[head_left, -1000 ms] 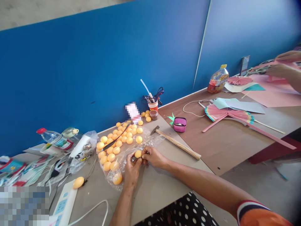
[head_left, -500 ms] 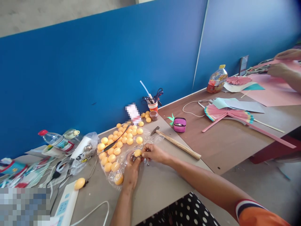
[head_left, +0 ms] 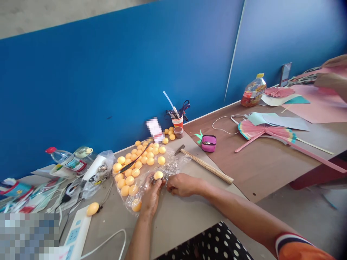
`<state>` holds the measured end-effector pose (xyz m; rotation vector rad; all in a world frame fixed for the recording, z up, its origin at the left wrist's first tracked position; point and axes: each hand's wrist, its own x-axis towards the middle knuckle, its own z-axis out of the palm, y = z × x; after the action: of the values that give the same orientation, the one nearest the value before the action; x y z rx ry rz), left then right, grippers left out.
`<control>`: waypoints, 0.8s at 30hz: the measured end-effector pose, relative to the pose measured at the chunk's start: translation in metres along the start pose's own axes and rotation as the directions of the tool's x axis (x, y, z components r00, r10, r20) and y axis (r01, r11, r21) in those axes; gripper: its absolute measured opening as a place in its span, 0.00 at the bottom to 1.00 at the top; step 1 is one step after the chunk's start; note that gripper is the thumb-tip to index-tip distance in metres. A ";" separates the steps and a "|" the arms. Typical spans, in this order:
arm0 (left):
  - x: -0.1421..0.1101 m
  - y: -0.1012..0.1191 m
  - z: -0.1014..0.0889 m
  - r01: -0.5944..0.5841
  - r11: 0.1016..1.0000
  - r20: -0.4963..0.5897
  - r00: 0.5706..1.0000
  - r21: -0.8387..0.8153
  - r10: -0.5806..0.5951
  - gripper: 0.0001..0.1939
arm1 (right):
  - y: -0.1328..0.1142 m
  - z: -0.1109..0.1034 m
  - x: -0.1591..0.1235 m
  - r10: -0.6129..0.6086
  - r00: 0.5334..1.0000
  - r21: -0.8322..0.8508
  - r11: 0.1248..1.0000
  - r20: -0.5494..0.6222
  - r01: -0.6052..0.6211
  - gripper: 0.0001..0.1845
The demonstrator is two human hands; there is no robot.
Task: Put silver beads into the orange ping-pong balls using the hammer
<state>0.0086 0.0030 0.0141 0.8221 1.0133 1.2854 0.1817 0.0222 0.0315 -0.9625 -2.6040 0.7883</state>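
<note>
My left hand [head_left: 151, 194] pinches a small orange ball [head_left: 158, 175] with a dark metal bit under it, just above a clear plastic bag [head_left: 141, 184] on the table. My right hand [head_left: 181, 185] rests curled on the table a little right of the ball, fingers closed; what they hold, if anything, is hidden. Several more orange balls [head_left: 135, 164] lie spread on and behind the bag. A hammer [head_left: 206, 164] with a wooden handle lies just beyond my right hand.
A water bottle [head_left: 66, 160], cables and a white power strip [head_left: 76, 233] crowd the left. A paper cup of tools [head_left: 177, 121] and pink pouch [head_left: 208, 143] stand farther back. Paper fans [head_left: 260, 131] lie on the brown table. Another person's hands [head_left: 332, 77] work at far right.
My right hand has let go of the ball and drawn back to the right onto the table. My left hand keeps the ball, lifted slightly.
</note>
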 end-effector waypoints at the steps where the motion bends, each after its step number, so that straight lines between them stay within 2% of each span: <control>1: 0.000 0.000 0.000 -0.001 1.000 -0.002 1.000 0.003 0.001 0.24 | 0.000 0.003 0.001 0.002 1.000 -0.038 0.999 -0.005 -0.002 0.09; 4: 0.000 0.000 0.000 0.002 1.000 -0.019 1.000 0.009 -0.001 0.24 | -0.002 0.010 0.003 0.005 1.000 -0.113 0.994 -0.030 -0.008 0.10; 7: -0.001 0.001 0.001 0.016 1.000 -0.027 1.000 0.003 -0.016 0.24 | -0.002 0.011 0.003 0.004 0.998 -0.094 0.995 -0.061 -0.010 0.10; 13: -0.001 0.004 0.003 0.007 0.999 -0.040 0.999 -0.048 -0.009 0.24 | 0.012 -0.007 -0.002 0.015 0.987 0.224 0.974 -0.161 0.022 0.09; 15: -0.001 0.004 0.004 0.013 0.999 -0.037 0.999 -0.045 -0.015 0.24 | 0.017 -0.013 -0.005 0.037 0.989 0.278 0.961 -0.146 0.005 0.09; 18: -0.001 0.005 0.004 0.010 1.000 -0.037 0.999 -0.022 -0.011 0.25 | 0.018 -0.014 -0.006 0.050 0.994 0.244 0.969 -0.093 -0.026 0.08; 24: 0.000 0.005 0.004 0.004 1.000 -0.013 1.000 0.014 -0.003 0.25 | 0.003 0.006 0.002 0.040 0.997 0.003 0.999 -0.065 -0.039 0.10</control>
<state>0.0103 0.0035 0.0202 0.8231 1.0345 1.2834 0.1797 0.0234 0.0251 -1.0248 -2.5360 0.7553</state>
